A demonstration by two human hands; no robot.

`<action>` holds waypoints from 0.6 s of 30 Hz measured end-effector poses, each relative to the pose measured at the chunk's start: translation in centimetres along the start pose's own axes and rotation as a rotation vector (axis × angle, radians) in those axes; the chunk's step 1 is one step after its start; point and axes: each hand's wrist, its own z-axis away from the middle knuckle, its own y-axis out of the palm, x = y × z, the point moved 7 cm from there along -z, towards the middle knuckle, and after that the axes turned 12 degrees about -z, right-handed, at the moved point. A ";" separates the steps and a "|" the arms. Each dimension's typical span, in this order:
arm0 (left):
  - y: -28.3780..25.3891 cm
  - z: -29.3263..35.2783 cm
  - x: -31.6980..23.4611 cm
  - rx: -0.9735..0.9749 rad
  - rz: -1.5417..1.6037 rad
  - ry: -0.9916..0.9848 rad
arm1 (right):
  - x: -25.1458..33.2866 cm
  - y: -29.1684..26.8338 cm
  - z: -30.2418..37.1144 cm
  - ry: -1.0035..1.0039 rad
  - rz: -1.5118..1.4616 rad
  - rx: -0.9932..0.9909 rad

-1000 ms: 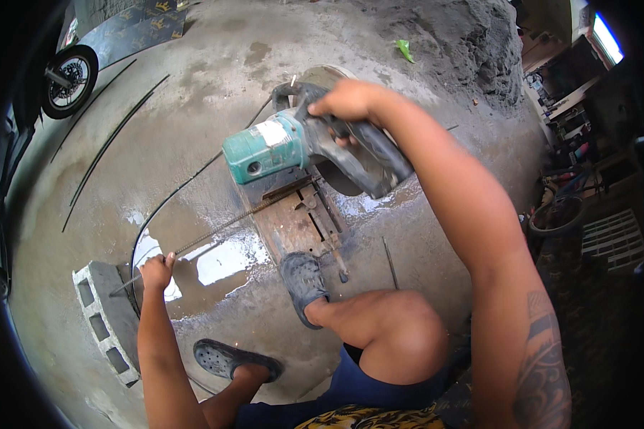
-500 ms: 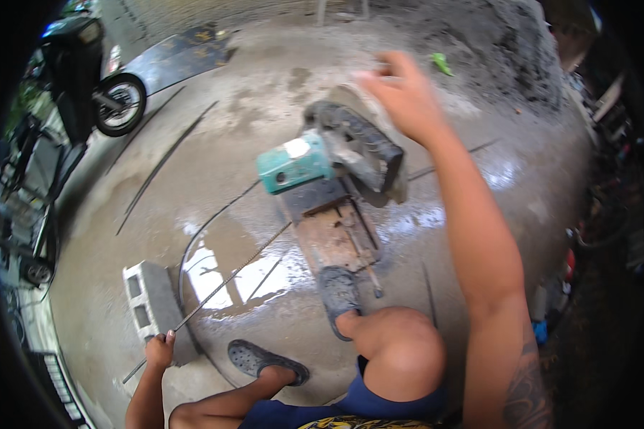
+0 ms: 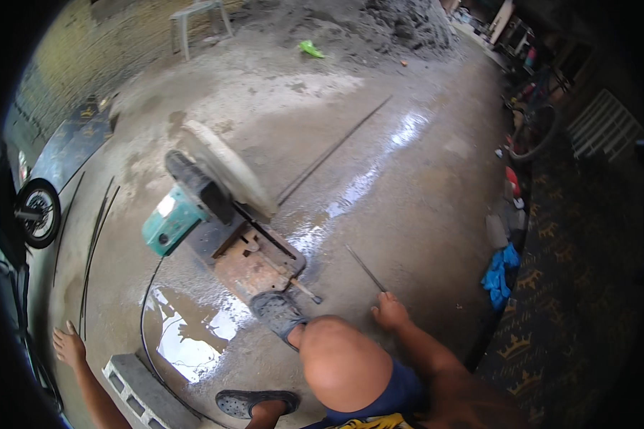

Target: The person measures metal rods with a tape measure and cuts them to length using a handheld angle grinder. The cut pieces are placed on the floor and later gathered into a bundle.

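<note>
My right hand point(image 3: 390, 312) is closed around the near end of a thin steel bar point(image 3: 366, 267), which points away over the wet floor, right of the saw. At the far left my left hand point(image 3: 69, 347) is empty, its fingers apart, close to the concrete hollow block point(image 3: 152, 397). Between the hands stands a cut-off saw with a teal motor point(image 3: 172, 221), a black handle and a large pale disc or guard point(image 3: 229, 168). My foot in a dark clog point(image 3: 277, 314) rests on the saw's rusty base point(image 3: 254, 268).
Thin bars point(image 3: 97, 239) lie on the floor at the left, and others point(image 3: 336, 149) beyond the saw. A black cord point(image 3: 144, 304) curves past the block. A motorcycle wheel point(image 3: 38, 213) is far left; a blue plastic bag point(image 3: 500, 275) lies right. Behind are a sand heap point(image 3: 408, 25) and a stool point(image 3: 199, 10).
The view has swung right. My right hand has come down from above the saw and now grips a bar. My left hand has let go of the bar it held and spread its fingers.
</note>
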 end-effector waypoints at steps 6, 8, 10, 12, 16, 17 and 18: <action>-7.4 14.1 -7.1 -0.079 0.286 0.832 | -11.1 3.0 0.7 0.455 0.034 -0.124; -8.7 21.2 -4.6 0.007 0.374 0.976 | -11.9 3.5 0.3 0.456 0.062 -0.092; -8.7 26.0 -1.4 0.218 0.541 1.051 | -11.8 4.1 0.5 0.443 0.019 -0.112; -0.1 27.2 5.1 0.328 0.643 1.021 | -10.4 5.2 -0.1 0.409 -0.047 -0.129; 10.4 31.0 12.4 0.941 0.783 0.640 | -10.6 5.6 -0.4 0.412 -0.086 -0.174; 11.1 32.4 13.2 1.068 0.897 0.468 | -10.3 5.4 -0.9 0.413 -0.084 -0.176; 11.4 32.0 15.5 0.945 0.693 0.638 | -8.6 5.8 -2.1 0.399 -0.182 -0.148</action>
